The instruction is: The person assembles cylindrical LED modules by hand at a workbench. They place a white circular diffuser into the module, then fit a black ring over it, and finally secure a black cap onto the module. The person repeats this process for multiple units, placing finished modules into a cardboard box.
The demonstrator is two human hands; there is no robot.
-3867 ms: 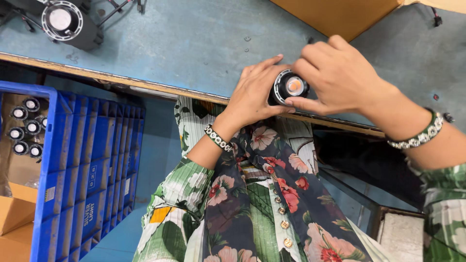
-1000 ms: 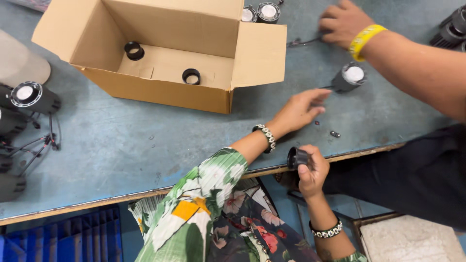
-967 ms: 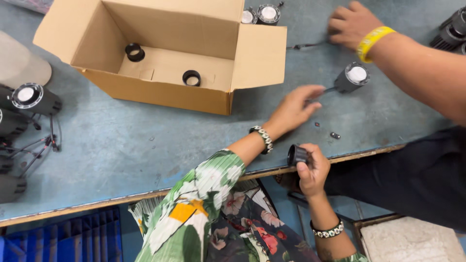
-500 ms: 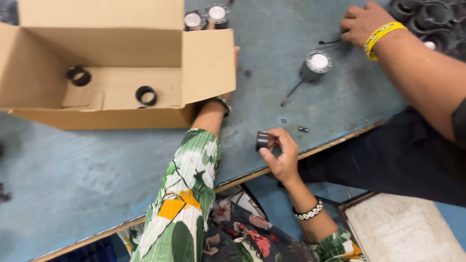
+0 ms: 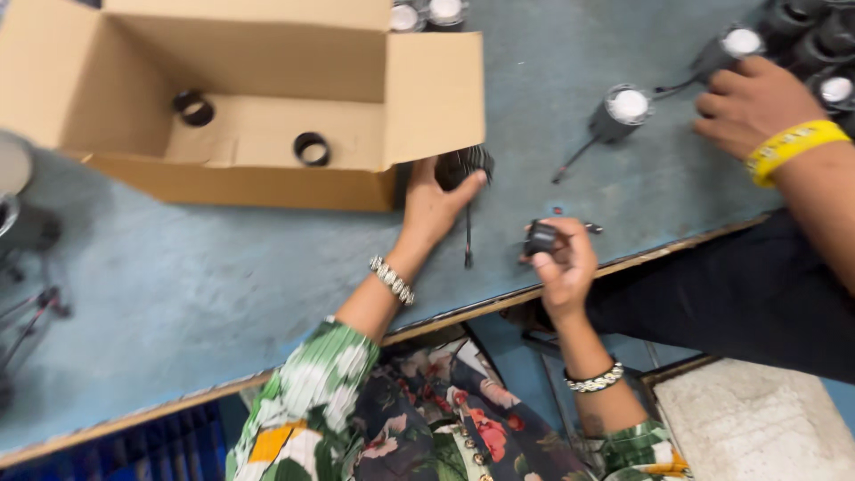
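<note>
My left hand (image 5: 429, 207) reaches across the blue-grey table (image 5: 223, 285) and grips a black finned lamp body (image 5: 465, 165) beside the cardboard box (image 5: 249, 98); a thin black wire hangs down from it. My right hand (image 5: 563, 260) is near the table's front edge, closed around a small black ring-shaped part (image 5: 540, 238). Two black rings (image 5: 311, 148) lie inside the open box.
Another person's hand (image 5: 751, 102) with a yellow wristband works at the far right among several black lamp units, one with a white face (image 5: 621, 111). More lamp units stand behind the box (image 5: 419, 13). Small screws lie by my right hand.
My left hand has come out from behind the box flap and taken hold of the black lamp body. My right hand still holds the small black part near the table edge.
</note>
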